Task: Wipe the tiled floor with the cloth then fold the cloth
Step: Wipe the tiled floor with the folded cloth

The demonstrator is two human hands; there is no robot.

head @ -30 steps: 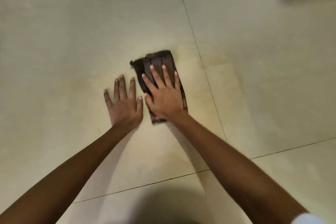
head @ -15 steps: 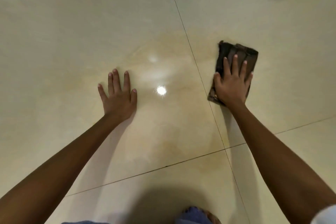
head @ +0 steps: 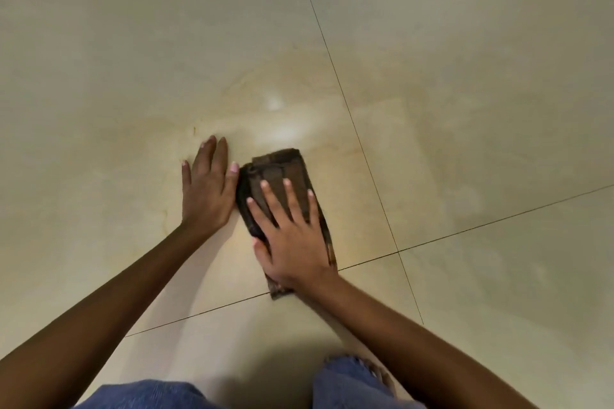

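A dark brown cloth (head: 285, 169), folded into a long narrow pad, lies on the glossy beige tiled floor (head: 133, 76) near the middle of the view. My right hand (head: 292, 239) presses flat on the cloth with straight, spread fingers and covers its near half. My left hand (head: 209, 189) rests flat on the bare tile just left of the cloth, its thumb close to the cloth's left edge.
Thin dark grout lines (head: 365, 156) cross to the right of the cloth. A bright light reflection (head: 282, 129) shines on the tile beyond the cloth. My knees in blue jeans (head: 345, 382) show at the bottom edge. A dark shadow sits at the top right corner.
My right hand slid the cloth from the right side of the grout line back left and nearer, ending beside my left hand. The left hand stayed planted on the tile.
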